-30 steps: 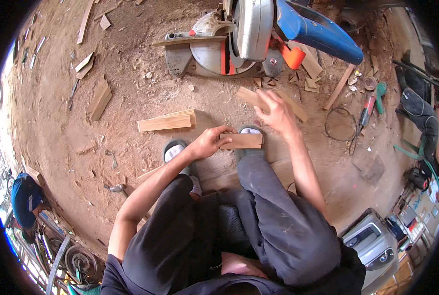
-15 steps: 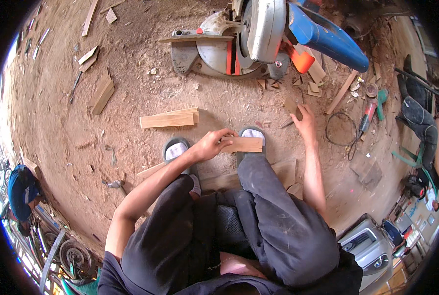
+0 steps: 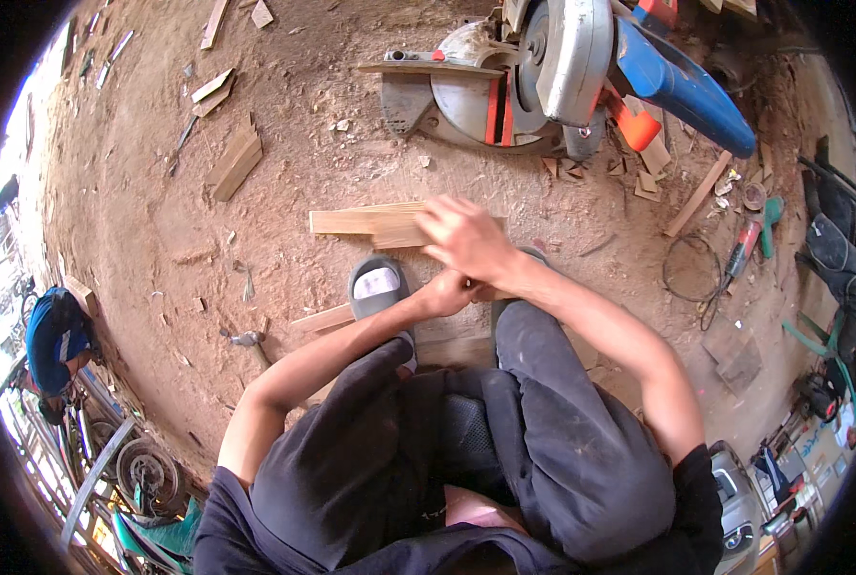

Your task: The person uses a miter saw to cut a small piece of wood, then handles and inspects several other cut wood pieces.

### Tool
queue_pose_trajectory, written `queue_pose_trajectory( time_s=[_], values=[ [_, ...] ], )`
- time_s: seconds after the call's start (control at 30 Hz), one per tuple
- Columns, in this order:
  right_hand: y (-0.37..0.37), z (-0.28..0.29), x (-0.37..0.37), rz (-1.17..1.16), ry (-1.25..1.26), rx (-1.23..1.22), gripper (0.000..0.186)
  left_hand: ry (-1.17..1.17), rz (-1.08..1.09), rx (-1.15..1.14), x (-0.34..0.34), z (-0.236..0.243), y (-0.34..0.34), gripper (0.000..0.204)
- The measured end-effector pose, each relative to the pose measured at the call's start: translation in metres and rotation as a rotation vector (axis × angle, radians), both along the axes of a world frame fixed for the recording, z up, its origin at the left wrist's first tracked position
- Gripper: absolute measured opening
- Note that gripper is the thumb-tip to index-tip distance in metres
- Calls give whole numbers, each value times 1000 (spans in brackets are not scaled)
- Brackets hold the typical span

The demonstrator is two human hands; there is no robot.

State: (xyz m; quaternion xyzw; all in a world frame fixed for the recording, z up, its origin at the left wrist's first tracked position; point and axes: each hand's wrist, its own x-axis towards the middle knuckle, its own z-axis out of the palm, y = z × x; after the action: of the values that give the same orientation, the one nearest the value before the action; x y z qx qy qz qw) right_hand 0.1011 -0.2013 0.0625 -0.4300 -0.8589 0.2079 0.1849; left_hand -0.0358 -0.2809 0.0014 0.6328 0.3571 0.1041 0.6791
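Note:
My right hand [image 3: 471, 238], blurred, reaches across over my left wrist area. Its fingers are on a short flat wooden board [image 3: 399, 231], which overlaps the end of a small stack of pale boards [image 3: 340, 222] on the ground. Just below it, my left hand [image 3: 447, 293] is closed near my right foot. A sliver of a piece of wood [image 3: 487, 291] shows beside its fingers, and the rest is hidden by the right forearm. Grey sandals [image 3: 378, 299] with white socks are on my feet, under the hands.
A mitre saw [image 3: 514, 86] with a blue handle stands ahead on the dirt. Wood offcuts [image 3: 236, 165] lie at left and right. A hammer [image 3: 248, 340] lies left of my legs; a red corded power tool [image 3: 742, 251] lies at right. Another board [image 3: 324, 319] is beside my left foot.
My right hand has swung left from the far right and crossed over my left hand. A board now overlaps the stack. The whole view has shifted, with the scene sliding right.

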Motion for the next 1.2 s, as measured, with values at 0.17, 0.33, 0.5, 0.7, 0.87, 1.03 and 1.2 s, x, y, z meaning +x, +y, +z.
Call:
queue_pose_trajectory(
  time_s=[0.17,0.33,0.5,0.7,0.87,1.03,1.2],
  values=[
    [24,-5,-74,76,-44,83,17,-77,84,-4,-6,-9,-15,32],
    [29,-23,-102,82,-195,122,20,1,29,-81,-15,-14,-21,27],
    [28,-24,-98,70,-189,165,19,-21,13,-81,-15,-11,-15,26],
    [24,-21,-108,61,-142,205,15,42,-20,88,-20,-20,-19,19],
    [24,-19,-109,84,-237,158,49,18,-32,83,-20,-26,-20,28],
    [23,2,-84,21,-112,26,71,16,-27,-44,-27,-15,-10,34],
    [19,4,-34,-71,-31,-79,67,-12,30,-189,-6,22,21,26]
  ],
)
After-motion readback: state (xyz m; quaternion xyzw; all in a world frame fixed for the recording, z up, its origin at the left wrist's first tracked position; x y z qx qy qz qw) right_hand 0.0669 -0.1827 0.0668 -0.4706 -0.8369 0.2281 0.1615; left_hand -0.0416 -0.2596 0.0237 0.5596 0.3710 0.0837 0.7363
